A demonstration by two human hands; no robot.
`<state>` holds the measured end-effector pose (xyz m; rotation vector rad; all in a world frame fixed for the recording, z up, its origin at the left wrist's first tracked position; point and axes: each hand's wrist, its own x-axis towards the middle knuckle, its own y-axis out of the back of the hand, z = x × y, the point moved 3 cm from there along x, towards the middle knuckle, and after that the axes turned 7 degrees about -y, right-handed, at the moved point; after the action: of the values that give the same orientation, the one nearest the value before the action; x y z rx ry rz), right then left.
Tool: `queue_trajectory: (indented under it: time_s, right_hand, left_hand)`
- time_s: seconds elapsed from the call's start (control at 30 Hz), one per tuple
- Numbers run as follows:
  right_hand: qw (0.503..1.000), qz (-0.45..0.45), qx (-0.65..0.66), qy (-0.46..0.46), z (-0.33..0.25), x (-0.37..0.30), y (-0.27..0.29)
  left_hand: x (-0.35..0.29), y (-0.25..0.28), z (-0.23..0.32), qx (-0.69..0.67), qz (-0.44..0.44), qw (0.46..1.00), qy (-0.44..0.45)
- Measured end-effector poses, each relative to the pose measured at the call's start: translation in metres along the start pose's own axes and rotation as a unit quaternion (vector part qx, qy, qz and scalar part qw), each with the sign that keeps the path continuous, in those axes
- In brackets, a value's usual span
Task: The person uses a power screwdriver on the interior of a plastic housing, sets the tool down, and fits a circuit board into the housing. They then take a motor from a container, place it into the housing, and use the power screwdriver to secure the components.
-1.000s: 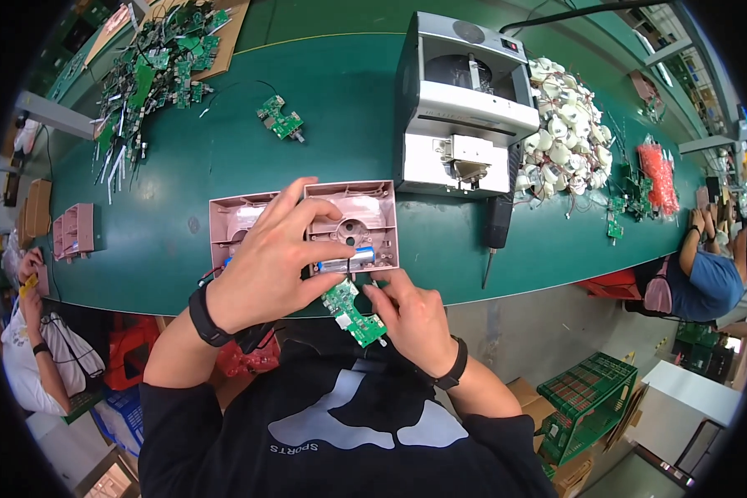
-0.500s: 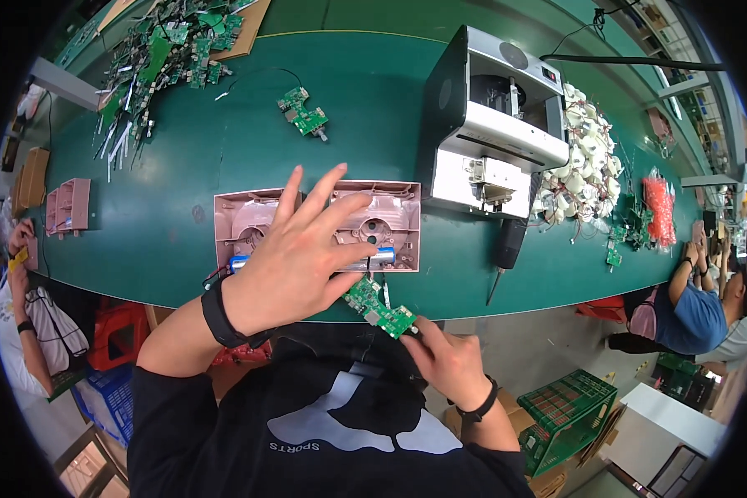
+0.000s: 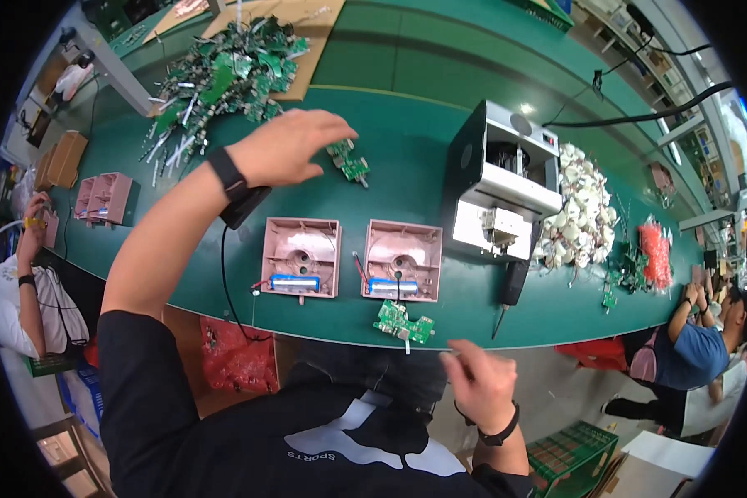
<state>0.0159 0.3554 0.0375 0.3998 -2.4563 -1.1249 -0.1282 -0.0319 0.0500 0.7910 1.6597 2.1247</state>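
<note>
Over the back of the bench, my left hand [image 3: 290, 148] is open, its fingers stretched beside a green circuit board [image 3: 353, 164] that it partly covers. My right hand [image 3: 483, 383] hovers off the bench's front edge, fingers loosely bent and apart, holding nothing. Between them stand two open pink plastic housings, a left one [image 3: 324, 241] and a right one [image 3: 423, 238]. Each has a blue-wrapped cylindrical battery along its near side: one [image 3: 295, 284] at left, another [image 3: 393, 287] at right. A second circuit board [image 3: 402, 322] lies against the right housing's front, a dark wire running into it.
A heap of circuit boards [image 3: 232, 75] lies at the back left. A black-and-silver machine [image 3: 506, 174], an electric screwdriver [image 3: 514, 286] and a pile of white parts [image 3: 588, 203] occupy the right. Another pink housing [image 3: 104, 197] sits far left. Co-workers sit at both sides.
My right hand has let go of the circuit board and moved away right. My left hand has left the housings for the back board. The housings now stand apart.
</note>
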Motion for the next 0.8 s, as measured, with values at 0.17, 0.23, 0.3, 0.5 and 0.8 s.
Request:
queue_trajectory:
  time_s: [0.17,0.23,0.3,0.5,0.8]
  right_hand:
    - [0.993,-0.023,0.02,0.112,-0.033,0.02,-0.013]
    - [0.992,-0.027,0.027,0.119,-0.041,0.024,-0.013]
    - [0.992,-0.025,0.02,0.121,-0.042,0.024,-0.008]
    - [0.995,0.048,0.092,0.005,-0.034,0.036,0.003]
    - [0.962,-0.041,0.195,0.187,-0.085,0.075,-0.027]
  left_hand:
    - [0.011,-0.042,-0.019,0.003,-0.006,0.993,-0.12]
    - [0.006,-0.039,-0.022,-0.009,0.016,0.997,-0.075]
    - [0.0,-0.034,-0.018,-0.045,0.058,0.997,0.021]
    - [-0.027,0.045,0.058,-0.326,0.167,0.919,0.145]
    - [-0.067,0.064,0.176,-0.373,0.082,0.924,0.012]
